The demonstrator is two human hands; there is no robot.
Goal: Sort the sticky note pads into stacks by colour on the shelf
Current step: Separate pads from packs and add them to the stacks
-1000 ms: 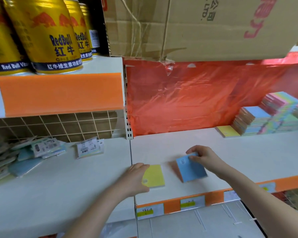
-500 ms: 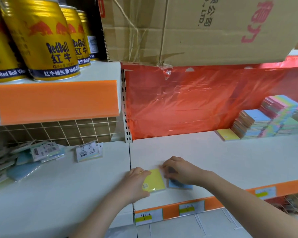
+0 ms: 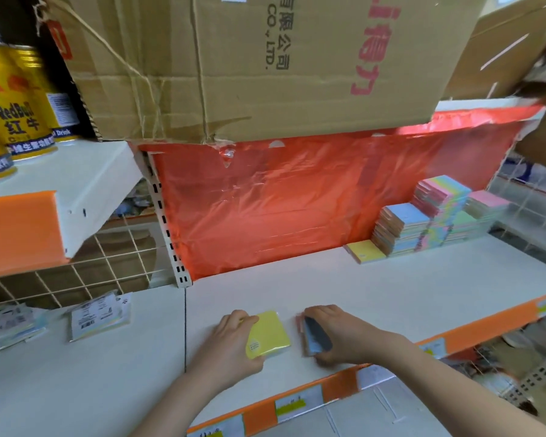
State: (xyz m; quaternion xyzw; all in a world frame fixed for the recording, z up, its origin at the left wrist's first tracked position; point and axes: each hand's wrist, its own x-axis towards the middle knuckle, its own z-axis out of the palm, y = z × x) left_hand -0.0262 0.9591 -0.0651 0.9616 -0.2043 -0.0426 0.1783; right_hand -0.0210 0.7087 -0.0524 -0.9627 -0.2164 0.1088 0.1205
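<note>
1. A shop shelf of white painted metal (image 3: 344, 288) runs across the view, edged in front by an orange price strip (image 3: 473, 331), backed by a sheet of red-orange plastic film (image 3: 297, 200) and roofed by a large brown cardboard box (image 3: 265, 64).
2. Far left, gold drink cans (image 3: 16, 121) stand on a higher white shelf, and below them loose packets with barcode labels (image 3: 100, 315) lie flat near the wire-grid back.
3. The left hand (image 3: 230, 345) has fingers and thumb curled round the left edge of a square yellow sticky note pad (image 3: 270, 334), which lies flat near the shelf's front edge, just right of the seam between shelf panels.
4. Just beside it, apart by a narrow strip of shelf, the right hand (image 3: 344, 337) grips a blue sticky note pad (image 3: 312, 340) tipped up on its edge (its face is in shadow and blurred).
5. Behind both hands the shelf is bare back to the film and rightward to a second yellow pad (image 3: 364, 251) lying flat beside the tall stacks of mixed pastel pads (image 3: 435, 216) at the back right.
6. Half a second ago the blue pad lay nearly flat under the right hand; now it stands steeper, while the yellow pad has stayed under the left hand.
</note>
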